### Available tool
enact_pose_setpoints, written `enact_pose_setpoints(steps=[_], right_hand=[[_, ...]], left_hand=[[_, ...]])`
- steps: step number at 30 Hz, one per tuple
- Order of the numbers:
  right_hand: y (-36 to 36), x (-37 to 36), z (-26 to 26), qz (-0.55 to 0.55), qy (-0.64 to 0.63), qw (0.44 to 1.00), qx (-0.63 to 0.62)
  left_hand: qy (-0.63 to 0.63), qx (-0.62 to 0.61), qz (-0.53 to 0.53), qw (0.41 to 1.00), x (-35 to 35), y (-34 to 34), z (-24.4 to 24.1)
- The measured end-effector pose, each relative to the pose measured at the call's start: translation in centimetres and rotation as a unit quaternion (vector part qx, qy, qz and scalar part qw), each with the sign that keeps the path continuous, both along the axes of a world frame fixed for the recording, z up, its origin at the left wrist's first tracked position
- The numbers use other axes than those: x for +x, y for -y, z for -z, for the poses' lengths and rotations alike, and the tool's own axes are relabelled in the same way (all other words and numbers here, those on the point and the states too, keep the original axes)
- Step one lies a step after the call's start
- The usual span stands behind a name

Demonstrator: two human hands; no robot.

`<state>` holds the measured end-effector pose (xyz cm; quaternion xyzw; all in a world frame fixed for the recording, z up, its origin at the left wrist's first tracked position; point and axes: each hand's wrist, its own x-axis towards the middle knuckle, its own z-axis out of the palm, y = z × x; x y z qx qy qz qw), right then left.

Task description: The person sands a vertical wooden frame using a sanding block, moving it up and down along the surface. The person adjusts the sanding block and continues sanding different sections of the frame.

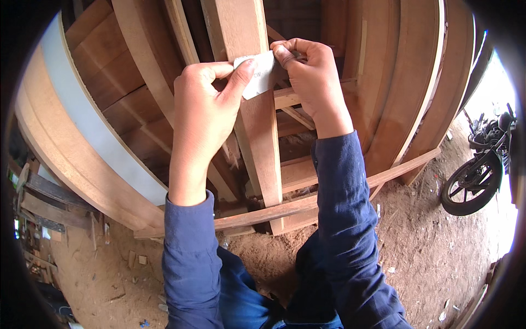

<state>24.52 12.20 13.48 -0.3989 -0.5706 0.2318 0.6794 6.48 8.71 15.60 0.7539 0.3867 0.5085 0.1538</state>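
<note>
A small piece of whitish paper [259,78], which looks like the printed back of sandpaper, spans the gap between my hands and bears faint writing. My left hand [209,94] pinches its left edge, thumb on top. At its upper right corner, the thumb and fingertips of my right hand [310,70] hold it. Just beneath the paper is a long, narrow wooden board [261,152], standing with its foot near the ground. I cannot tell whether the paper touches this board. The paper's underside is hidden.
Curved wooden panels stand left [94,164] and right [382,82], the left beside a pale blue strip [98,123]. A low wooden rail [267,214] crosses before my legs. A motorcycle [476,177] is parked at right on the dirt floor [415,246], strewn with scraps.
</note>
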Motion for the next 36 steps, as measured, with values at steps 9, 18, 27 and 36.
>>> enact_pose_setpoints(steps=[9,18,27,36], right_hand=[[0.5,-0.1,-0.4,0.039,0.054,0.997,0.029],[0.9,-0.3,-0.5,0.006,0.040,0.999,0.023],[1.3,-0.2,-0.7,0.012,0.053,0.998,0.011],[1.0,-0.1,-0.4,0.016,0.036,0.999,0.018]], left_hand=[[0.001,-0.006,-0.007,1.000,-0.6,-0.2,0.4],[0.039,0.003,0.071,0.997,-1.7,-0.8,0.6],[0.017,0.033,0.085,0.996,-1.9,-1.2,0.6],[-0.021,0.043,0.030,0.998,-1.0,-0.7,0.6]])
